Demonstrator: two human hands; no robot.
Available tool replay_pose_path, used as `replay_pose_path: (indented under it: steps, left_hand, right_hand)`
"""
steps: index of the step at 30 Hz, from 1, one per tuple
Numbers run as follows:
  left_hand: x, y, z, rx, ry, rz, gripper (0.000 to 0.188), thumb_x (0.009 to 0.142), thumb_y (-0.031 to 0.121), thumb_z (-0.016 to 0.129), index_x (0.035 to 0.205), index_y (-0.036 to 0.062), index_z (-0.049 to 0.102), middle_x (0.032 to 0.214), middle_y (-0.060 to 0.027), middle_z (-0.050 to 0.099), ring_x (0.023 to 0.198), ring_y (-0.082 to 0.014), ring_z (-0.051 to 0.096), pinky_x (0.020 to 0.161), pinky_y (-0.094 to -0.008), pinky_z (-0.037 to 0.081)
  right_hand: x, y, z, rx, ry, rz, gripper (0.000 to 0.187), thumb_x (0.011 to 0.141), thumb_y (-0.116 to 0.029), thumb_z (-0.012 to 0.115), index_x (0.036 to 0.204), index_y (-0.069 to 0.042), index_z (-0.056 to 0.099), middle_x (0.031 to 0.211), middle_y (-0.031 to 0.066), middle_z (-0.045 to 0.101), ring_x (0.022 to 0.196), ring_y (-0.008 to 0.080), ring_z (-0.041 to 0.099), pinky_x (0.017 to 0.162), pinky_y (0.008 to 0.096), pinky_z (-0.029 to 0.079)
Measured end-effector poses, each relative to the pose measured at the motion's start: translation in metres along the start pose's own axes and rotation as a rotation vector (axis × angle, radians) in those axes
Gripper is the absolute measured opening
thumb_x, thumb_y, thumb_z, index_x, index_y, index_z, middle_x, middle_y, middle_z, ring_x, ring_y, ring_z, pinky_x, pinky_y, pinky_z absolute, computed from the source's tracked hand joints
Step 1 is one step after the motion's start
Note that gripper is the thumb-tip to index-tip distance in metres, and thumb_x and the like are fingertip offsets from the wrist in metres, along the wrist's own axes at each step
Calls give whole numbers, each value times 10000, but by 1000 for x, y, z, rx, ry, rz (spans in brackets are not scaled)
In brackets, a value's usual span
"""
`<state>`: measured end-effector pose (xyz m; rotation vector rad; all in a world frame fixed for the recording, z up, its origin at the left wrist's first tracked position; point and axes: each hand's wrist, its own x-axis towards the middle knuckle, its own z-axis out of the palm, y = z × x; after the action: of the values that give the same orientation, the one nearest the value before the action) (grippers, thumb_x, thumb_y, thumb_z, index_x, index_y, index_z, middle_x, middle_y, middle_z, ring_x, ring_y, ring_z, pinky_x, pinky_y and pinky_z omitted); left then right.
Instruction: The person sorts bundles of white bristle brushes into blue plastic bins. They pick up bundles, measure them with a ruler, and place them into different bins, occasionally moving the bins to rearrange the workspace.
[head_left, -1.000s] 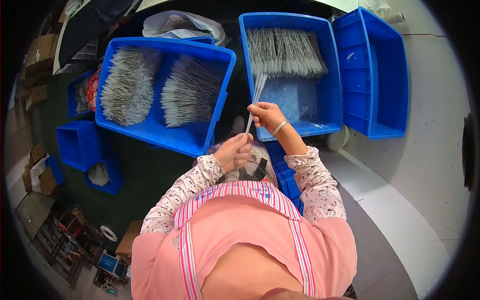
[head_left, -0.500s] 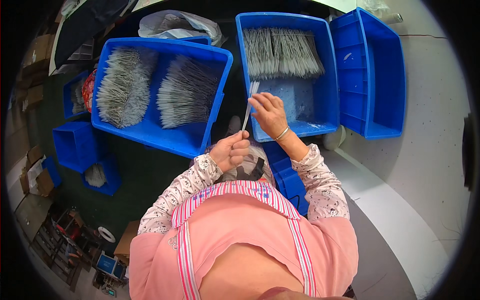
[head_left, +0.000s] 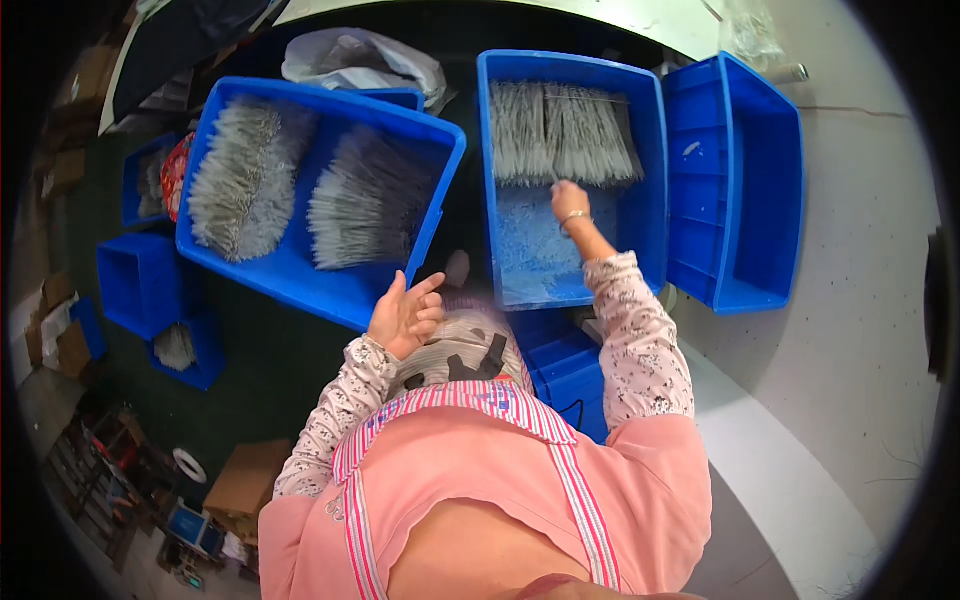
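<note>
My left hand [head_left: 402,318] is open and empty, palm up with the fingers spread, beside the near right corner of the left blue bin [head_left: 318,297]. Inside the right blue bin [head_left: 575,292], my right hand [head_left: 571,203] is closed at the near edge of a pile of thin wire brushes [head_left: 565,135] with white bristled ends. Its fingers pinch thin brushes that blend into the pile and are partly blurred. The left bin holds two heaps of similar brushes, a left heap [head_left: 245,180] and a right heap [head_left: 365,200].
An upright blue bin [head_left: 735,180] stands against the right bin's right side. Blue bins [head_left: 570,365] sit below the right bin. Smaller blue bins [head_left: 145,285] are at the far left. A white sack [head_left: 365,60] lies behind the left bin, and a cardboard box [head_left: 248,480] is at lower left.
My right hand has moved away from my left and up into the right bin. The small bunch of brushes has left my left hand, which has opened and drawn back leftward.
</note>
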<state>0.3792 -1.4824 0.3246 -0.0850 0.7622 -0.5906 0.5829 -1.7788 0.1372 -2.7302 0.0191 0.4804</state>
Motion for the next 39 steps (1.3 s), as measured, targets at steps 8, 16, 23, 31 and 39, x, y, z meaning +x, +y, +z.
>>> replay_pose_path:
  steps: [8,16,23,31,39]
  left_hand:
    - [-23,7,-70,-96,395,419,279,898,276,484,1002,17,494,718,-33,464,611,-129,450,529,-242,402]
    - [30,108,-169,-418,767,674,211,856,129,508,1022,4,473,947,-143,470,774,-233,515,679,-367,502]
    - [64,161,-202,-175,851,589,364,839,196,533,1159,48,446,1071,-165,452,1025,-295,442,781,-466,462]
    - [-38,140,-163,-127,375,341,246,875,226,521,1066,72,502,982,-94,560,870,-217,548,757,-369,465]
    - [-113,156,-166,12,339,321,255,882,263,515,1078,99,525,853,-22,575,749,-137,551,677,-292,455]
  right_hand:
    - [96,-48,-12,-90,497,-190,248,785,-248,578,967,-82,613,884,152,620,807,318,602,716,401,475]
    - [-42,-243,42,536,78,-668,73,753,-83,633,818,-50,644,780,131,635,714,270,628,645,321,493]
    - [-36,-289,155,170,-216,-164,442,681,-302,672,1016,-22,607,945,146,637,879,281,614,789,340,472]
    - [-12,-290,237,-20,-98,-191,426,671,-311,694,1014,-81,595,954,134,620,860,325,592,774,412,458]
    - [-24,-294,230,45,234,-504,133,764,-158,607,835,-60,551,770,119,574,676,325,559,600,420,457]
